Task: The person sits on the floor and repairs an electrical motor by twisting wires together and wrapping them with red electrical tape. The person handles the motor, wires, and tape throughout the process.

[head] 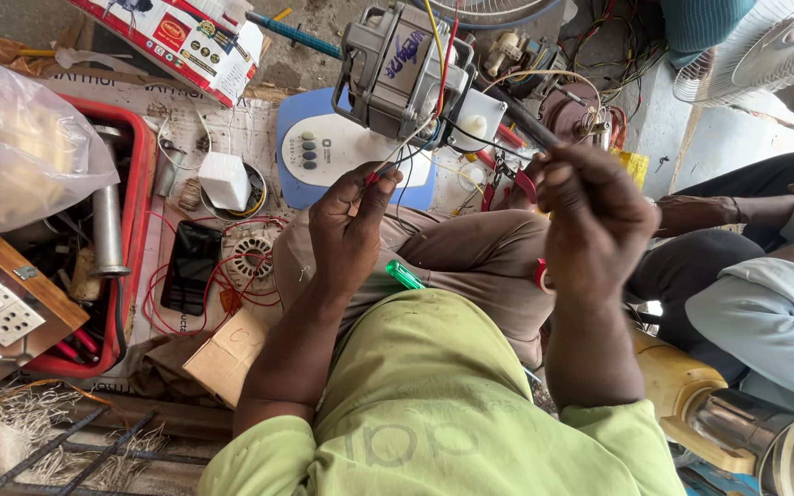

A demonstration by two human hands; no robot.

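Your kit from the head cam — lime-green short-sleeved shirt (434, 395), faint grey lettering across the front, sleeves ending above the elbow at lower centre of frame. Brown trousers (470, 257) at mid-frame. Both forearms bare — left hand (346, 230) and right hand (595, 220) ungloved, no watch or rings visible.

red-and-white printed carton (181, 41), flat box, top left, tilted | clear plastic bag (20, 147), bulging, far left over red tray (142, 174) | dark phone screen (190, 266), black rectangle, unlit, beside tray | plain brown cardboard box (224, 354), lower left | blue lettered label (406, 46) on grey motor housing, top centre
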